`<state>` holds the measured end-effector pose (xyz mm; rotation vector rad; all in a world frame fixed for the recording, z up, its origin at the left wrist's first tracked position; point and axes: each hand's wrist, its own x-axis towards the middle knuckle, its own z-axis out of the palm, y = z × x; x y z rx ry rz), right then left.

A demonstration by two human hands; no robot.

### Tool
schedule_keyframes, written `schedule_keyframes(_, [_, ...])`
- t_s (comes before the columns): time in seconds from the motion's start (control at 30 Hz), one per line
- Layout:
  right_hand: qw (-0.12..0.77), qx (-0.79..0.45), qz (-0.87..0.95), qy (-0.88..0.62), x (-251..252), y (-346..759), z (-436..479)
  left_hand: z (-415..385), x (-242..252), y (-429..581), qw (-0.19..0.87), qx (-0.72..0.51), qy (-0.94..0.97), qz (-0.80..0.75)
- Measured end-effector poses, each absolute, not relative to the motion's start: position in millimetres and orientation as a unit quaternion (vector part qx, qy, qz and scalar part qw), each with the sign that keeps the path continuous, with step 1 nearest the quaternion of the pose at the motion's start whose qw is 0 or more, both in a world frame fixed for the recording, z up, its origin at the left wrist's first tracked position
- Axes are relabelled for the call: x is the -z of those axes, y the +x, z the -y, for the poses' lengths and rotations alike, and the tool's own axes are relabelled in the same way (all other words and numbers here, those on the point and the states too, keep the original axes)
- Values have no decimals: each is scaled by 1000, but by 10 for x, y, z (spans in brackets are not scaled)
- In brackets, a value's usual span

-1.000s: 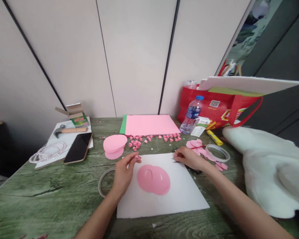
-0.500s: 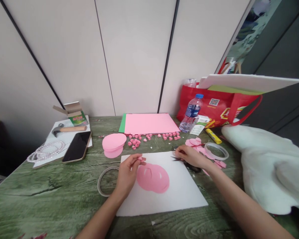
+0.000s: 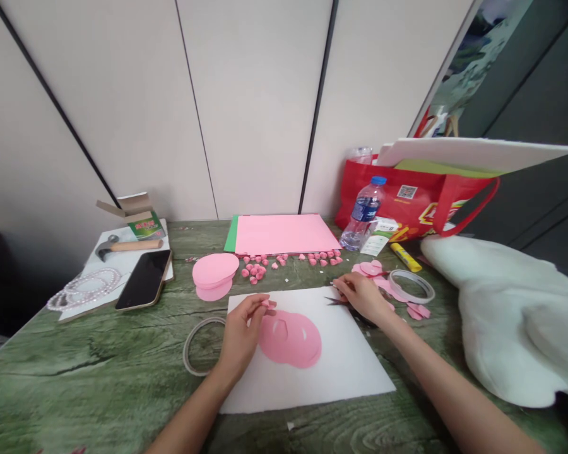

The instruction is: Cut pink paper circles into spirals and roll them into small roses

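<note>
My left hand (image 3: 239, 334) pinches a small pink paper piece (image 3: 266, 304), possibly rolled, above the upper left of a white board (image 3: 350, 375). Below it, overlapping pink paper circles (image 3: 293, 343) lie on the board. My right hand (image 3: 360, 296) is closed at the board's upper right corner, thumb and fingertips together. A tiny pale bit may be at those fingertips, too small to name. Under that hand lie dark scissors (image 3: 336, 302), blades pointing left and handles partly covered. Pink paper scraps (image 3: 370, 269) and a tape roll (image 3: 411, 286) sit right of it.
Another tape roll (image 3: 187, 353) lies left of the board. Behind are pink discs (image 3: 215, 271), several paper rosebuds (image 3: 253, 272) and pink sheets (image 3: 286, 233). A bottle (image 3: 360, 221), glue stick (image 3: 406, 257), red bag (image 3: 411, 208) and white plush (image 3: 506, 302) stand right; phone (image 3: 144, 279) and hammer (image 3: 132, 246) left.
The view has shifted very slightly. My right hand is a touch higher at the board's corner; my left hand keeps the pink paper piece in nearly the same place.
</note>
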<state>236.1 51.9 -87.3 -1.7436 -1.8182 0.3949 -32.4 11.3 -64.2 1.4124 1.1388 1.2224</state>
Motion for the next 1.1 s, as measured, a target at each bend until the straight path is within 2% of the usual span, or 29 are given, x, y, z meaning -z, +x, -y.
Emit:
schedule_keyframes(0.1, [310, -125, 670, -662, 886, 2382, -529, -115, 643, -322, 455, -493, 578, -465])
schedule_keyframes(0.2, [337, -44, 664, -666, 882, 2397, -533, -116, 644, -320, 452, -492, 582, -463])
schedule_keyframes(0.33, [320, 42, 665, -674, 835, 2400, -519, -114, 638, -322, 448, -491, 587, -462])
schedule_keyframes(0.4, [328, 11, 663, -673, 810, 2401, -507, -111, 632, -324, 446, -489, 589, -463])
schedule_keyframes(0.57, [310, -163, 649, -675, 817, 2407, -497, -101, 626, -326, 443, -486, 592, -465])
schedule_keyframes(0.77, [394, -331, 600, -612, 914, 2404, -511, -108, 643, -328, 441, -493, 594, -459])
schedule_keyframes(0.87, [385, -354, 597, -609, 896, 2402, -495, -109, 645, -331, 441, -495, 594, -457])
schedule_keyframes(1.1, [278, -333, 657, -617, 801, 2355, -458, -98, 625, -325, 436, -496, 595, -459])
